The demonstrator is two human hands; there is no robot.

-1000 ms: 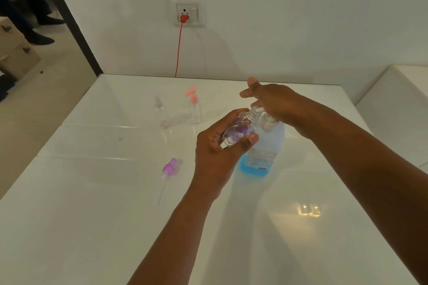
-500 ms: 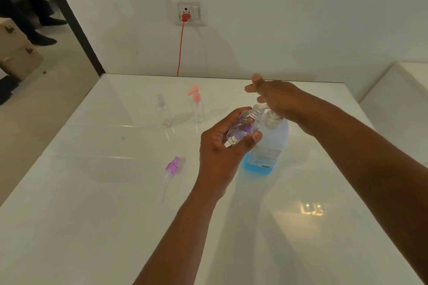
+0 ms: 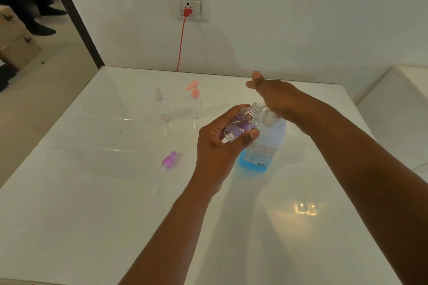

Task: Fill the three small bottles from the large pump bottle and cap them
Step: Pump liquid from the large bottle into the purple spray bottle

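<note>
My left hand (image 3: 220, 146) grips a small clear bottle with a purple print (image 3: 239, 126), tilted so its open threaded neck meets the spout of the large pump bottle (image 3: 266, 143). That large bottle stands on the white table (image 3: 92, 215) and holds blue liquid at its bottom. My right hand (image 3: 275, 97) rests palm-down on the pump head, which it hides, fingers stretched out. A purple spray cap (image 3: 170, 161) with its thin tube lies on the table left of my left hand. Farther back stand a small clear bottle with a clear cap (image 3: 161, 105) and one with a pink pump cap (image 3: 195, 102).
A red cable (image 3: 181, 41) runs from a wall socket (image 3: 191, 6) down behind the table's far edge. A white ledge (image 3: 403, 104) lies to the right. At the upper left, past a dark door frame, are boxes (image 3: 16, 41) and a person's legs.
The hands and bottles keep nearly the same places; my right hand stays on the pump head and the small bottle stays at the spout.
</note>
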